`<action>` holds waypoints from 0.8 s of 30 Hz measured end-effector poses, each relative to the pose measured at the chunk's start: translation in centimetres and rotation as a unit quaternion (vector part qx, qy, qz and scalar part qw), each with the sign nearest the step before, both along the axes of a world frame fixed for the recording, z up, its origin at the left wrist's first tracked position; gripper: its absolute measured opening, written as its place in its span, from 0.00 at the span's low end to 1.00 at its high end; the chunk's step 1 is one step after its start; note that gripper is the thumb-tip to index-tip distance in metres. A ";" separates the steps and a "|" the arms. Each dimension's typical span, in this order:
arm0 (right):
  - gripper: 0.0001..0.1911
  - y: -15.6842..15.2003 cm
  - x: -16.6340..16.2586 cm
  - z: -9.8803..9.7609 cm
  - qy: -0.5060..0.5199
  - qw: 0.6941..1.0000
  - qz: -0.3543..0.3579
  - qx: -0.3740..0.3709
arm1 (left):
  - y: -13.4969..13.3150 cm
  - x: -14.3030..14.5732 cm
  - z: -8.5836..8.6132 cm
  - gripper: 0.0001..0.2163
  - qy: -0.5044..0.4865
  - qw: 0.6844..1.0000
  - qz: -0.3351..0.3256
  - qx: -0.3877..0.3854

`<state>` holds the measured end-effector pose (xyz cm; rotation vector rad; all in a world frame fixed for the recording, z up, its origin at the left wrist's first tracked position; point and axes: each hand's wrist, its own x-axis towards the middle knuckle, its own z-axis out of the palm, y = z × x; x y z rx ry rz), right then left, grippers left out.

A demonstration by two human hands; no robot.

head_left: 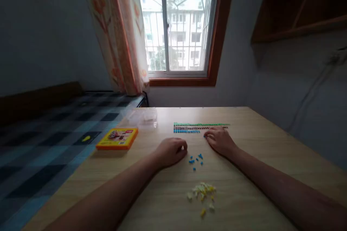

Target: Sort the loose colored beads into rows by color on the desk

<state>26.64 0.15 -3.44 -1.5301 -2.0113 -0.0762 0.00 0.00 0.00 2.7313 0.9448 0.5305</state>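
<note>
My right hand (221,139) reaches over the table at the end of a blue row (187,131) of tiny pieces. A small blue brick (204,136) shows at its pinched fingertips. Beyond the blue row lie a dark brownish row (189,128) and a green row (200,124), partly behind the right hand. My left hand (171,151) rests curled on the table, thumb against fingers, with no piece visible in it. Just right of it are several loose blue bricks (192,161). Nearer to me lies a pile of cream and yellow pieces (203,189), slightly blurred.
A yellow-orange box (118,139) lies at the table's left edge, with a clear plastic container (148,117) behind it. The wooden table (257,144) stands below a window. On the left is a bed with a checked cover (54,144).
</note>
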 end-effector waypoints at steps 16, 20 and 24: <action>0.09 0.1 0.2 -0.2 0.009 1.000 0.022 -0.009 | 0.1 0.1 0.2 0.05 0.017 1.000 0.000 0.004; 0.09 0.1 0.2 -0.2 0.009 1.000 0.024 -0.009 | 0.1 0.1 0.2 0.05 0.014 1.000 -0.001 0.009; 0.09 0.1 0.2 -0.2 0.009 1.000 0.023 -0.012 | 0.1 0.0 0.2 0.05 0.015 1.000 -0.002 0.008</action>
